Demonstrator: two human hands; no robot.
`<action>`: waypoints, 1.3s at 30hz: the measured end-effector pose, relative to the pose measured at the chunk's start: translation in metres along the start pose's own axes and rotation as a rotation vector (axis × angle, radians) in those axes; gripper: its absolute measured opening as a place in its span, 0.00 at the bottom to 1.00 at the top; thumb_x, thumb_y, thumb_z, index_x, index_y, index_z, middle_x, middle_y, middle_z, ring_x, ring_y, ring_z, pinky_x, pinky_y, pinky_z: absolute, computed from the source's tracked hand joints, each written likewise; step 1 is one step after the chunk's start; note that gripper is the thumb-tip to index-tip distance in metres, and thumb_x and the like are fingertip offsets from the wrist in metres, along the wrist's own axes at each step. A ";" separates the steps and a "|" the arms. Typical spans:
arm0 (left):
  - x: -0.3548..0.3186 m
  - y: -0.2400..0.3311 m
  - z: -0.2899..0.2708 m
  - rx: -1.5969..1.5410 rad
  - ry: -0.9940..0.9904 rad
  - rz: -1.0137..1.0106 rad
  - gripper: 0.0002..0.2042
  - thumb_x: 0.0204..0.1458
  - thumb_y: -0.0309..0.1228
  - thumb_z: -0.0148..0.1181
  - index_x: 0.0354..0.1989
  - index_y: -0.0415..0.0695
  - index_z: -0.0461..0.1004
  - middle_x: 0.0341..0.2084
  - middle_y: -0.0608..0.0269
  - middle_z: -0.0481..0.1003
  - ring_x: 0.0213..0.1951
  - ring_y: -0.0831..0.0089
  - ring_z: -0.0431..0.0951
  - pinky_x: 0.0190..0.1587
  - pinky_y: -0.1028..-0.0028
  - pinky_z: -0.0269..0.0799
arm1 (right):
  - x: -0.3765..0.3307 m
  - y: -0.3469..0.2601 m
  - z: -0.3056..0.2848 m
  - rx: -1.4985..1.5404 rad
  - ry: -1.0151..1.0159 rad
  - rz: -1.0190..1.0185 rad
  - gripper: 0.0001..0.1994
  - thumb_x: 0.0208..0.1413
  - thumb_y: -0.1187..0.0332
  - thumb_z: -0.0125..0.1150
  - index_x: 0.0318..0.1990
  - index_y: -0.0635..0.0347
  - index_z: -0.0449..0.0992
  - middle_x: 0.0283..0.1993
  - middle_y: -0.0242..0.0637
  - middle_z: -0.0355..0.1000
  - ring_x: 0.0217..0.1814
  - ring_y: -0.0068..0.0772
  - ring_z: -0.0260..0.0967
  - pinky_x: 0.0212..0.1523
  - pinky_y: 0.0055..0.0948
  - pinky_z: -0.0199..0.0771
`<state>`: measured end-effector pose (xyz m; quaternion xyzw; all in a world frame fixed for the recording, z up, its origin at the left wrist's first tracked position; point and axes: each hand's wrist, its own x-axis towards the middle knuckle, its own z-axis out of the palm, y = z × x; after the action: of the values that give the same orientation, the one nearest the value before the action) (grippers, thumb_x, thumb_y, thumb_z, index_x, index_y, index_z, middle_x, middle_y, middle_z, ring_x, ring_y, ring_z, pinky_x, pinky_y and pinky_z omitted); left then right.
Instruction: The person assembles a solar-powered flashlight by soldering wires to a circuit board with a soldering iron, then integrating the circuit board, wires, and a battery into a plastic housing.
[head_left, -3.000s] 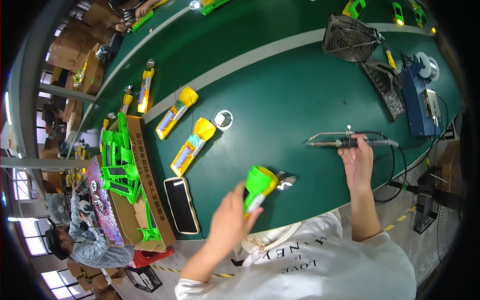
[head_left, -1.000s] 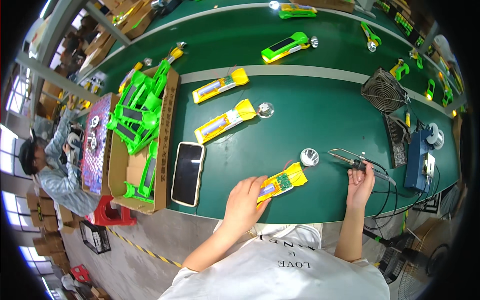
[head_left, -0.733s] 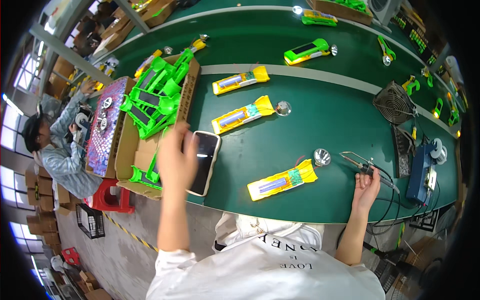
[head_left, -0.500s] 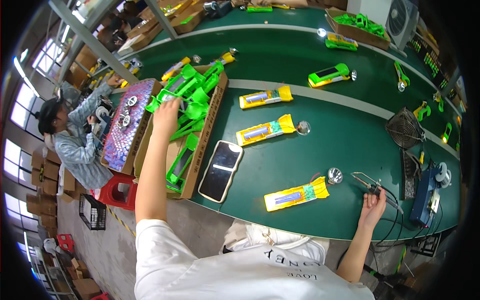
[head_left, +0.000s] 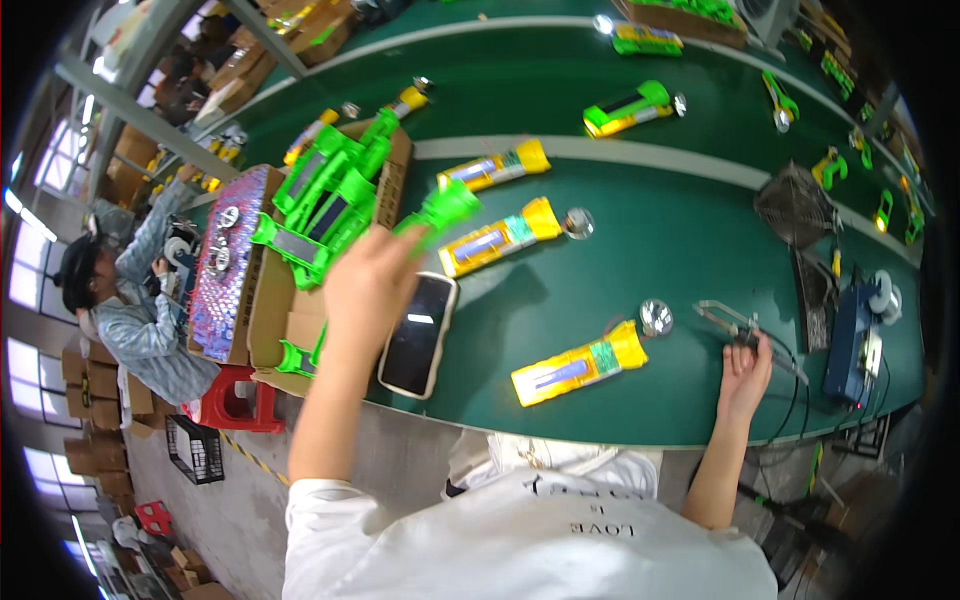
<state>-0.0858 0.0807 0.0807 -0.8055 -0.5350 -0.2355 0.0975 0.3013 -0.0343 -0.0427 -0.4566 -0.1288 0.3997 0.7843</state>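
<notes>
My left hand (head_left: 372, 285), blurred by motion, grips a green plastic flashlight casing (head_left: 445, 210) above the bench, right of a cardboard box (head_left: 392, 185) of green casings (head_left: 325, 205). My right hand (head_left: 746, 372) is closed round a soldering iron (head_left: 745, 335), its metal tip pointing left. Between my hands lies a yellow flashlight half (head_left: 580, 372) with a battery and green circuit board; a round reflector (head_left: 656, 317) sits by its wide end. Farther back lie another yellow half (head_left: 500, 240) with its reflector (head_left: 578, 223) and a third yellow half (head_left: 495, 168), partly behind the held casing.
A phone (head_left: 418, 335) lies beside the box. At the right stand a black fan (head_left: 793, 205) and a blue soldering station (head_left: 848, 350) with cables. Flashlights (head_left: 630, 110) lie on the far green strip. At left, a person (head_left: 140, 300) works beside a tray of reflectors (head_left: 235, 270).
My left hand has come out of the box to the right, carrying a green casing. My right hand stays near the same place with the soldering iron. The view has shifted slightly.
</notes>
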 end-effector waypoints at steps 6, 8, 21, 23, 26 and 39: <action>-0.043 0.082 0.065 -0.291 -0.297 0.014 0.13 0.39 0.29 0.62 0.37 0.49 0.75 0.21 0.63 0.65 0.25 0.65 0.70 0.26 0.69 0.66 | 0.001 0.000 0.008 0.032 -0.029 0.024 0.10 0.58 0.64 0.45 0.35 0.61 0.67 0.16 0.24 0.49 0.18 0.15 0.47 0.31 0.22 0.61; -0.047 0.093 0.079 -0.338 -0.334 0.006 0.14 0.40 0.29 0.61 0.39 0.48 0.74 0.22 0.62 0.65 0.27 0.65 0.70 0.29 0.69 0.66 | 0.000 0.001 0.004 0.022 -0.031 0.013 0.10 0.58 0.64 0.44 0.35 0.61 0.67 0.15 0.24 0.49 0.18 0.15 0.47 0.31 0.22 0.62; -0.088 0.126 0.080 -0.429 -0.423 0.148 0.25 0.35 0.34 0.64 0.46 0.48 0.67 0.38 0.61 0.65 0.39 0.62 0.65 0.40 0.67 0.62 | -0.001 -0.002 0.003 -0.013 -0.038 0.027 0.11 0.59 0.63 0.42 0.35 0.61 0.67 0.16 0.24 0.49 0.19 0.15 0.48 0.32 0.22 0.63; -0.091 0.132 0.076 -0.491 -0.458 0.146 0.25 0.35 0.32 0.64 0.46 0.48 0.67 0.38 0.60 0.65 0.38 0.62 0.66 0.39 0.67 0.62 | 0.002 -0.001 0.002 -0.011 -0.049 0.030 0.12 0.59 0.63 0.41 0.36 0.62 0.67 0.16 0.24 0.49 0.19 0.15 0.48 0.33 0.23 0.63; -0.097 0.140 0.073 -0.552 -0.488 0.134 0.25 0.35 0.31 0.64 0.46 0.46 0.67 0.37 0.60 0.65 0.37 0.62 0.66 0.38 0.67 0.62 | 0.003 0.000 0.000 -0.006 -0.043 0.029 0.12 0.59 0.63 0.41 0.36 0.63 0.67 0.16 0.24 0.49 0.19 0.15 0.48 0.33 0.23 0.63; -0.061 0.182 0.083 -0.544 -0.332 0.232 0.17 0.37 0.33 0.63 0.39 0.48 0.72 0.38 0.66 0.68 0.42 0.66 0.66 0.41 0.69 0.60 | 0.002 0.001 -0.004 0.034 -0.092 0.027 0.13 0.59 0.63 0.40 0.36 0.64 0.67 0.16 0.24 0.49 0.20 0.16 0.48 0.33 0.24 0.63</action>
<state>0.0831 -0.0099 -0.0036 -0.8849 -0.3658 -0.2226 -0.1832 0.3041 -0.0348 -0.0460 -0.4261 -0.1516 0.4330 0.7797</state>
